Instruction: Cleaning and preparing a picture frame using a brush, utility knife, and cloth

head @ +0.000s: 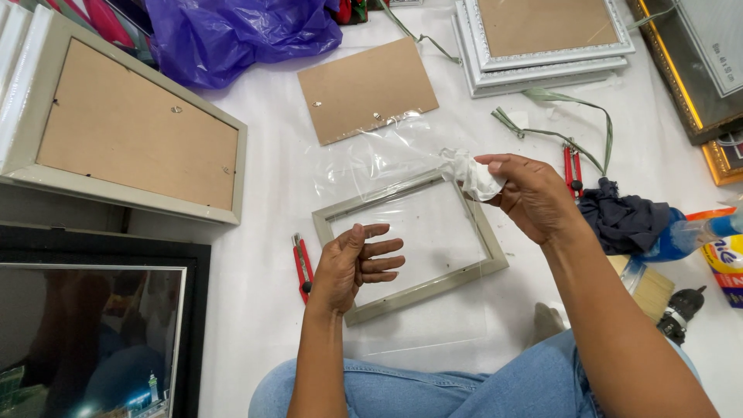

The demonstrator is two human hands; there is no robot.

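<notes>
Two hands work over a grey frame (410, 244): right hand (530, 193) pinches a white cloth (472, 176) at two o'clock; left hand (357, 263), grip wide, supports the clear pane's (418, 232) nine o'clock edge.

hands (356, 259) over frame (410, 244), right hand (530, 197) gripping cloth (472, 174)

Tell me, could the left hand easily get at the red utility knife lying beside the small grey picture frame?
Probably yes. The left hand hovers open and empty right beside the red utility knife, which lies bare on the white sheet just left of the small grey picture frame. Nothing lies between them.
</notes>
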